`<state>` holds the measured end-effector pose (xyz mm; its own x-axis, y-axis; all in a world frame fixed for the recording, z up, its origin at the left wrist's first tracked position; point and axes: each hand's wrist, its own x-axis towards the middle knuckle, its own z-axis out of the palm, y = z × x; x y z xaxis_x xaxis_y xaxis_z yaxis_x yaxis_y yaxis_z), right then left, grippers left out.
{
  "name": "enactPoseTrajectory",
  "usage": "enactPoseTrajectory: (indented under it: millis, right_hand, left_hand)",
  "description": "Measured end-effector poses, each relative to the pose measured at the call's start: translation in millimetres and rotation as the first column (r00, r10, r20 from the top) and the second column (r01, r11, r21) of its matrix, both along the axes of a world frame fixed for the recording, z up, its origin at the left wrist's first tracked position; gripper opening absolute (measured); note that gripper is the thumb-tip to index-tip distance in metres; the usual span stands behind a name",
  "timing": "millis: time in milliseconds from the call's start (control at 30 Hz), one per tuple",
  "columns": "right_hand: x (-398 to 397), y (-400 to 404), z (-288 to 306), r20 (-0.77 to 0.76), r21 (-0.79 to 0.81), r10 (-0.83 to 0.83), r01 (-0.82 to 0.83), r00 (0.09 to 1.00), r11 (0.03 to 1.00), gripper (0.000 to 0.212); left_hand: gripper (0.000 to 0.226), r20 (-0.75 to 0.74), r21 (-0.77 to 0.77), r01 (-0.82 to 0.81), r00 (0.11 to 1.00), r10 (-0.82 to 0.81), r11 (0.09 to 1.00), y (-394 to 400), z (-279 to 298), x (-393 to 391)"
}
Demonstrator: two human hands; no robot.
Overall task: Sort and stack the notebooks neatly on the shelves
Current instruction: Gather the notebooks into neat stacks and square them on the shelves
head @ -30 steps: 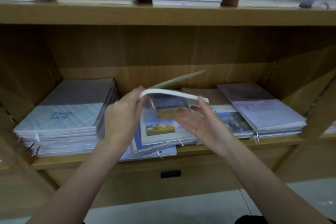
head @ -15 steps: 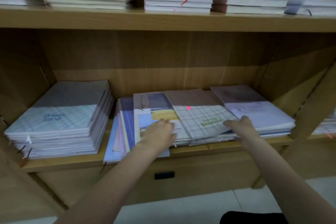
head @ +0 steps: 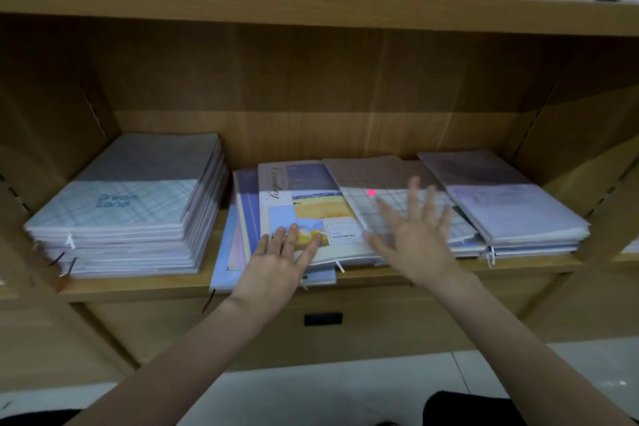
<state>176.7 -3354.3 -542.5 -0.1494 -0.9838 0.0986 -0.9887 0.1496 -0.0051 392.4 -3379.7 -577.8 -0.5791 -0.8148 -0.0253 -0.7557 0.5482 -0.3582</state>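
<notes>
at the left of the frame a tall, squared stack of plaid notebooks [head: 121, 214] sits on the wooden shelf [head: 138, 284]. in the middle, a loose, fanned pile [head: 290, 218] overhangs the shelf edge; the left hand [head: 276, 270] lies flat on it, fingers straight. the right hand [head: 415, 235], blurred, fingers spread wide, hovers over a grid-covered notebook [head: 397, 204]. at the right lies a lower lilac stack [head: 511, 207].

Pale tiled floor [head: 311, 387] below the wooden unit; small black rectangular slot [head: 323, 319] set in its base panel [head: 380, 325]; dark object [head: 463, 408] at bottom edge, unidentifiable.
</notes>
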Motion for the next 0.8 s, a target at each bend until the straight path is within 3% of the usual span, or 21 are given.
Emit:
enactPoseTrajectory:
  millis: [33,100,267,367,433,467,533,567,633,700,767,800]
  right_hand:
    - [6,-5,-8,0.089,0.066,0.065,-0.071,0.994,0.995,0.061]
    - [16,-15,-19,0.21,0.132,0.036,-0.065,0.977,0.989,0.047]
    - [19,-27,-30,0.156,0.135,-0.168,0.147,0.973,0.98,0.046]
    - [6,-39,-24,0.176,0.211,-0.143,0.105,0.974,0.972,0.046]
    - [-8,-40,-15,0.244,0.245,-0.073,0.011,0.967,0.969,0.045]
    - [-11,-39,-9,0.33,0.202,-0.016,-0.054,0.944,0.978,0.044]
    - [-3,-31,2,0.559,-0.015,0.117,-0.131,0.821,0.991,0.043]
    - [9,-26,8,0.651,-0.076,0.153,-0.137,0.744,0.988,0.046]
    - [34,-27,9,0.733,0.003,0.139,-0.208,0.665,0.978,0.068]
    - [50,-37,-8,0.682,0.171,0.082,-0.267,0.727,0.948,0.102]
    - [57,-45,-17,0.582,0.278,0.013,-0.214,0.813,0.937,0.119]
    - [57,-47,-21,0.546,0.305,-0.021,-0.175,0.837,0.936,0.123]
  left_hand:
    - [0.071,0.016,-0.002,-0.008,1.0,0.008,1.0,1,0,1]
    - [0.068,0.016,-0.011,-0.01,1.0,0.011,1.0,2,0,3]
    - [0.069,0.024,0.013,-0.027,0.999,0.026,1.0,4,3,15]
    - [0.087,-0.121,-0.124,0.039,0.991,-0.054,0.992,-8,0,29]
    - [0.079,-0.09,-0.098,0.042,0.995,-0.051,0.994,-18,-5,43]
    - [0.07,-0.111,-0.093,0.052,0.992,-0.062,0.994,-23,-5,49]
    - [0.054,-0.323,-0.122,0.118,0.934,-0.152,0.986,-29,-10,59]
    - [0.055,-0.426,-0.085,0.084,0.898,-0.112,0.993,-27,-13,65]
    - [0.08,-0.594,0.125,-0.03,0.798,0.099,0.992,-18,-18,74]
    - [0.112,-0.634,0.378,-0.16,0.673,0.381,0.912,-15,-21,78]
    - [0.117,-0.681,0.492,-0.17,0.535,0.5,0.854,-21,-17,82]
    - [0.115,-0.673,0.52,-0.165,0.525,0.521,0.838,-24,-12,82]
